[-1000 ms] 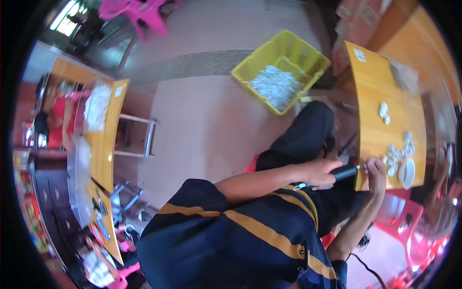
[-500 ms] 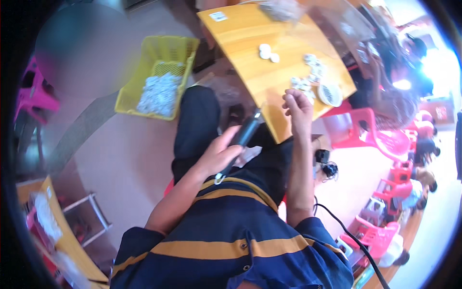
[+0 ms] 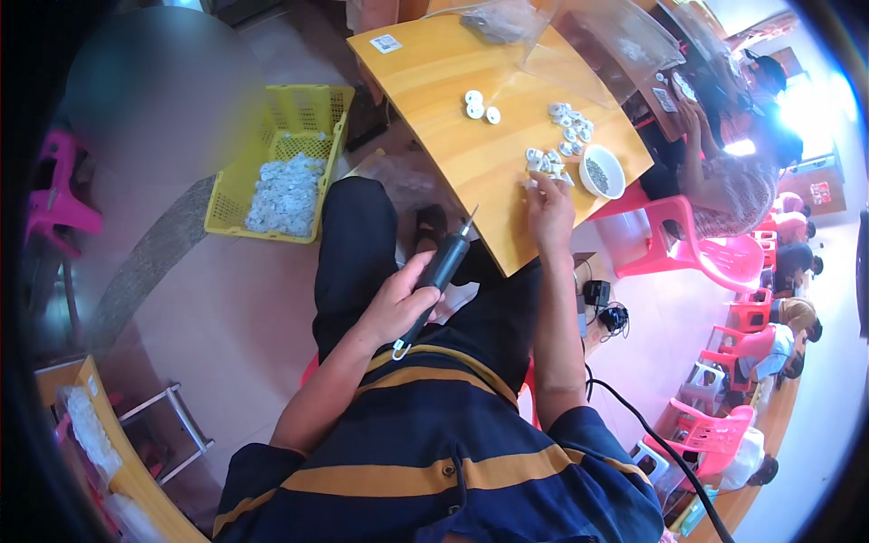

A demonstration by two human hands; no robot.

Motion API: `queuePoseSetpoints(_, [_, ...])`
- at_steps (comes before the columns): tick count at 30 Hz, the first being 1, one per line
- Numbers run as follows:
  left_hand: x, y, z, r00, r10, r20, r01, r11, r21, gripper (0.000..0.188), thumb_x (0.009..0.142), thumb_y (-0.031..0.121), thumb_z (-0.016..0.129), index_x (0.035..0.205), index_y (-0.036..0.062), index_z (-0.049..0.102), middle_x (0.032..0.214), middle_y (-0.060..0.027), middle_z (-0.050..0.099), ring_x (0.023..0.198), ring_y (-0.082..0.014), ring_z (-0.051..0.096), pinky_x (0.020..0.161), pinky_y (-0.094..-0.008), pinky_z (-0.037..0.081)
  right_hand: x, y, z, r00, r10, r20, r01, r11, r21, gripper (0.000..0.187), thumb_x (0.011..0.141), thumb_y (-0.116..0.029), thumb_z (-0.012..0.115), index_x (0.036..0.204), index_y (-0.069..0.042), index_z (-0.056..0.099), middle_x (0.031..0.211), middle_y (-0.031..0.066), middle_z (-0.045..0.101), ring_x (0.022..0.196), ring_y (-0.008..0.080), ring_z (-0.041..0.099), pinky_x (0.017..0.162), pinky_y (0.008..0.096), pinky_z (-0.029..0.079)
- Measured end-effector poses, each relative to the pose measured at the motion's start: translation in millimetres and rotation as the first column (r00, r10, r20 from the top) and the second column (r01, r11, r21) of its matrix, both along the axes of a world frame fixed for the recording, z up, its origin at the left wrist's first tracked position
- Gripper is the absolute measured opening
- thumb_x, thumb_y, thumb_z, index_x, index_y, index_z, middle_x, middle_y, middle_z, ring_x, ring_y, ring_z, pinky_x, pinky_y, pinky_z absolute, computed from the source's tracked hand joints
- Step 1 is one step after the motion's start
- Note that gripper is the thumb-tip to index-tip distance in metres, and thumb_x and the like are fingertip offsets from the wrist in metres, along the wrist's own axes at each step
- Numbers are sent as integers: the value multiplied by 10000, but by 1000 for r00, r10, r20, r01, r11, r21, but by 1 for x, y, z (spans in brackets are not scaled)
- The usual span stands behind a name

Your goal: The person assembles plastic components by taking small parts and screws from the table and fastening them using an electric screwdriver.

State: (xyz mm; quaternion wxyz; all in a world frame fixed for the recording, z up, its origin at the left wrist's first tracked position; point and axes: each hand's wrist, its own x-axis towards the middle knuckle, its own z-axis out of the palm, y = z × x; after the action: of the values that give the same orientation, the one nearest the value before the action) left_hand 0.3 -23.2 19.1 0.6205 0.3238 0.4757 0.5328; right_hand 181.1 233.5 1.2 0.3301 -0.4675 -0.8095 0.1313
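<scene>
My left hand (image 3: 396, 305) is wrapped round a dark electric screwdriver (image 3: 444, 262), held over my lap. Its thin bit points up toward the table edge, and a pale hanging loop shows at the rear end. On the wooden table (image 3: 453, 68), my right hand (image 3: 550, 217) has its fingers curled together at the near side of a cluster of small white plastic parts (image 3: 541, 159). What is between those fingertips is too small to make out. Just right of it stands a white bowl (image 3: 617, 186) holding many tiny grey metal pieces. Behind lie more round white parts (image 3: 573, 125).
Several white discs (image 3: 473, 105) lie toward the table's left. A yellow basket (image 3: 337, 136) of white parts stands on the floor at left. A pink chair (image 3: 665, 240) and a seated person (image 3: 742, 185) are at right. A black cable (image 3: 652, 430) runs beside my right arm.
My right hand has come down from above the table to the white parts. The screwdriver has shifted slightly left and lower in the view, still in my left hand.
</scene>
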Motion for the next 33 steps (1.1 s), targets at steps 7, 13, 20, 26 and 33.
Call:
queuePoseSetpoints(7, [1,2,8,1000,-19,-7,19,1000,-15,585,928,72,543,1497,45,409,985,-76,617,758,-120,636,697,-280,544,6,2,-2,996,87,-24,-87,996,15,135,956,-131,685,994,-19,621,886,114,667,726,195,664,672,327,530])
queuePoseSetpoints(13, [1,0,3,1000,-6,-28,6,1000,-1,544,927,51,529,1463,39,434,979,-71,617,754,-117,633,696,-279,544,-14,-24,-12,897,37,-440,-188,934,-304,59,1014,-90,620,1007,-59,569,853,7,645,723,66,565,644,226,460])
queuePoseSetpoints(20, [1,-2,0,999,16,-32,-15,1000,14,508,921,59,541,1422,26,463,915,-52,603,733,-115,625,688,-283,540,-38,-68,-18,747,-2,-665,-396,802,-447,171,1001,-71,635,1168,-32,631,986,-11,655,862,61,611,762,209,503])
queuePoseSetpoints(26, [3,-1,-4,997,41,-70,-41,999,3,506,917,75,571,1412,30,479,867,-42,589,716,-118,630,670,-291,547,-37,-72,-17,724,-8,-690,-422,787,-450,187,980,-43,655,1164,-10,656,955,1,688,844,62,642,752,207,522])
queuePoseSetpoints(33, [4,1,-2,998,4,-70,-5,1000,-15,504,932,28,529,1429,39,449,936,-45,600,718,-99,605,645,-261,512,-36,-73,-19,757,31,-653,-406,804,-433,174,987,-43,646,1158,-13,653,925,10,687,809,63,641,701,199,519])
